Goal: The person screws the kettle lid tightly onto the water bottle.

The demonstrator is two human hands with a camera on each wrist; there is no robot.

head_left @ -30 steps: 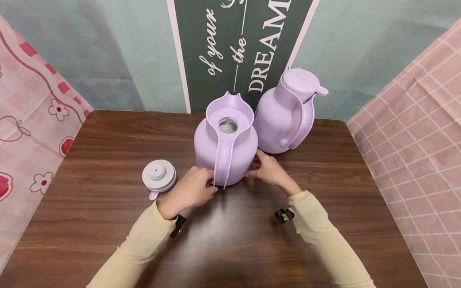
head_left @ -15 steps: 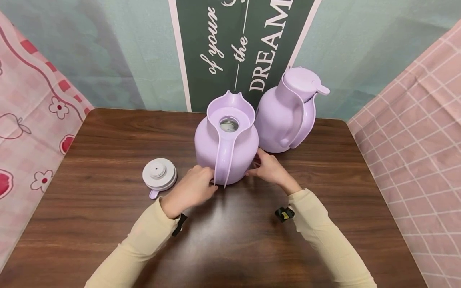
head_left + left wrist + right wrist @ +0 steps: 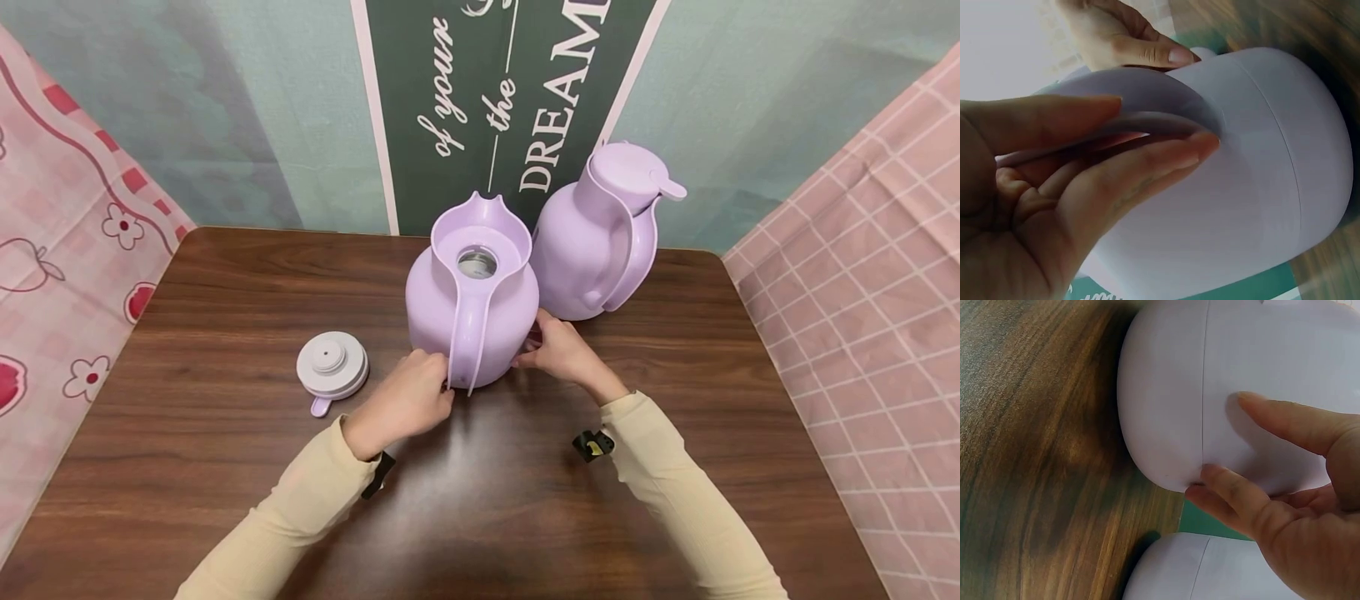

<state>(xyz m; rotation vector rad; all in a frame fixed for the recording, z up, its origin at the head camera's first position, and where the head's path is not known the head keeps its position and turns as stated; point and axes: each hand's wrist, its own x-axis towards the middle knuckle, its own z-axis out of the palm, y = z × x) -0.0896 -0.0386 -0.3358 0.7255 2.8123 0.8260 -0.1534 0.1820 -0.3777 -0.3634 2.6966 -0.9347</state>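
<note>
An uncapped lilac thermos jug stands upright at the middle of the table, spout to the back, its round mouth showing. My left hand grips the lower part of its handle; thumb and fingers lie on either side of it in the left wrist view. My right hand rests against the jug's lower right side. Seen from the right wrist, the thumb and fingertips spread over the smooth body near its seam. The stopper lid, white with a lilac tab, lies at the left, upside down.
A second lilac thermos jug, its lid on, stands right behind the first on the right. A green cloth with white lettering hangs at the table's back edge. Pink patterned cloths flank both sides of the wooden table.
My left hand has shifted slightly and curled more closely around the handle. The right hand, both jugs and the lid look unmoved.
</note>
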